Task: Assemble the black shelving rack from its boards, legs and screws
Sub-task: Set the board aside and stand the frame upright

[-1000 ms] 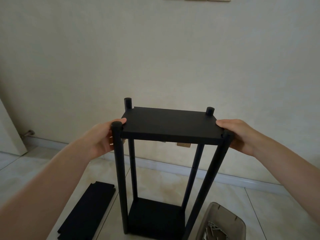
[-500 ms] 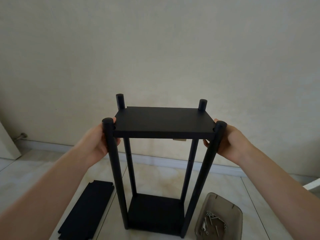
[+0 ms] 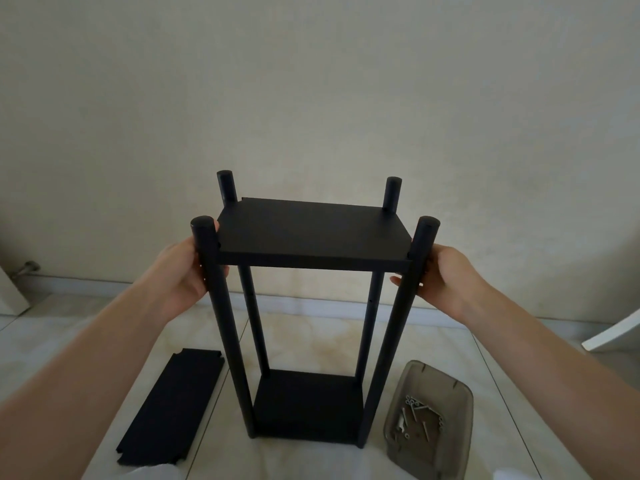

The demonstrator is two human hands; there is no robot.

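The black rack stands upright on the tiled floor, four round legs joining a bottom board (image 3: 306,407) and a top board (image 3: 313,232). My left hand (image 3: 180,275) grips the near left leg (image 3: 221,323) just under the top board. My right hand (image 3: 446,277) curls around the near right leg (image 3: 398,323) at the same height. A loose black board (image 3: 171,407) lies flat on the floor to the left. Screws (image 3: 420,419) lie in a grey tray (image 3: 433,382) at the right.
A plain wall with a skirting board (image 3: 311,308) rises close behind the rack. A white object (image 3: 616,332) pokes in at the right edge, and a white panel (image 3: 10,292) stands at the far left.
Both hands slid from the top board's near corners down onto the two near legs. The view tilted down, showing more floor and the tray.
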